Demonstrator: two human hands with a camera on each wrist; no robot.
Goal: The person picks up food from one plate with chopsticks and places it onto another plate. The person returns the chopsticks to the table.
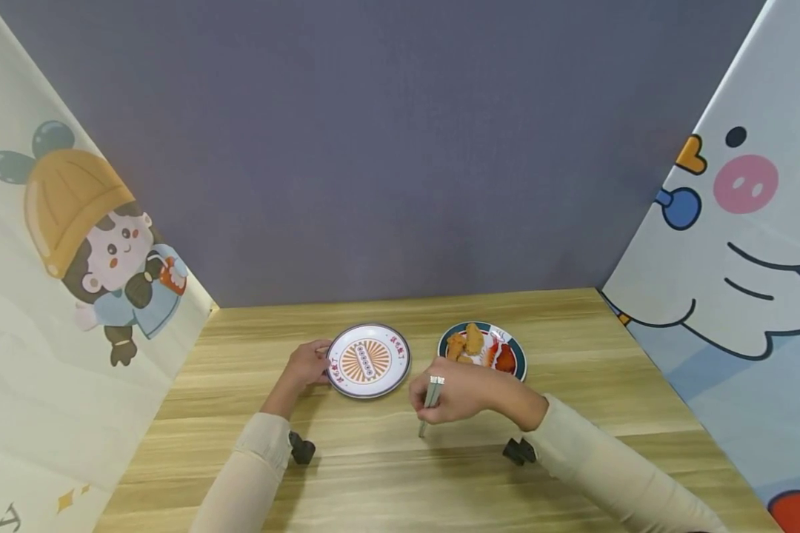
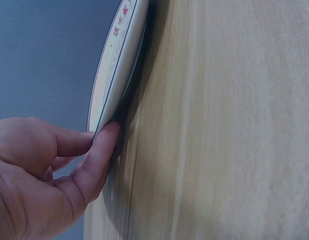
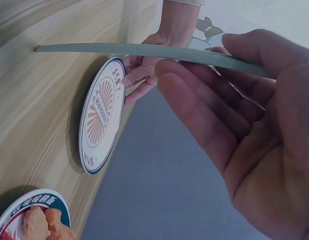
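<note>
In the head view my left hand (image 1: 309, 363) pinches the left edge of a round white plate (image 1: 368, 360) printed with an orange sunburst and red characters. The left wrist view shows thumb above the rim and fingers under it, the near edge slightly off the wood. My right hand (image 1: 467, 389) grips pale green chopsticks (image 1: 431, 394), which point down with their tips at or very near the tabletop. Behind that hand, partly covered by it, is a green-rimmed plate (image 1: 521, 354) bearing fried chicken pieces (image 1: 473, 338) and a reddish-orange piece of food (image 1: 505, 360).
Both plates are on a light wood-grain table (image 1: 373, 474). A grey-purple wall (image 1: 400, 148) rises behind it, and cartoon-printed panels (image 1: 33, 355) flank the left and right sides. Dark wrist-worn devices (image 1: 301, 448) hang beside both cuffs.
</note>
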